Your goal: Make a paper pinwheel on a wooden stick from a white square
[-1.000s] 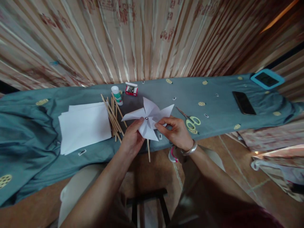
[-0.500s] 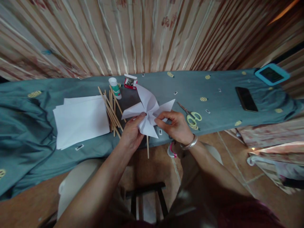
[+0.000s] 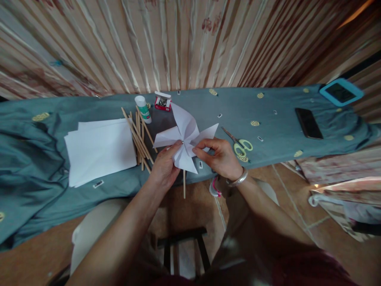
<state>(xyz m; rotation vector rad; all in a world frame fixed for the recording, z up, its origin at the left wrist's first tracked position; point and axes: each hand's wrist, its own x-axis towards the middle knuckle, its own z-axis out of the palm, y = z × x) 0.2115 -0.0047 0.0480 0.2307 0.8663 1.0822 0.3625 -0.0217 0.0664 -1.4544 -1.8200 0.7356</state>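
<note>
- Since a second ago, the top blade of your paper pinwheel [image 3: 185, 124] has swung up toward the small red box [image 3: 162, 105]; your left thumb tip has come in against the hub.
- Your left hand [image 3: 162, 169]: clamped on the pinwheel, thumb on the front by the metal pin [image 3: 182, 142], other fingers curled below and behind.
- Your right hand [image 3: 222, 158]: thumb and index bent close together at the right-side blade. Can't tell if they pinch it or only touch it. Silver bracelet [image 3: 237, 178] on that wrist.
- Hands are apart, one each side of the pinwheel.
- Pinwheel is held up over the near edge of the cloth-covered table [image 3: 235, 109], its stick [image 3: 184, 184] pointing down toward you.
- Left of it: loose wooden sticks [image 3: 139, 139], some crossing, just beside the white paper stack [image 3: 101, 153]. Glue stick [image 3: 144, 110] stands behind them.
- Red box lid is open, shiny metal bits inside.
- Right: scissors [image 3: 240, 147], green handles toward you. Farther right, black phone [image 3: 308, 124] and blue-framed device [image 3: 341, 92].
</note>
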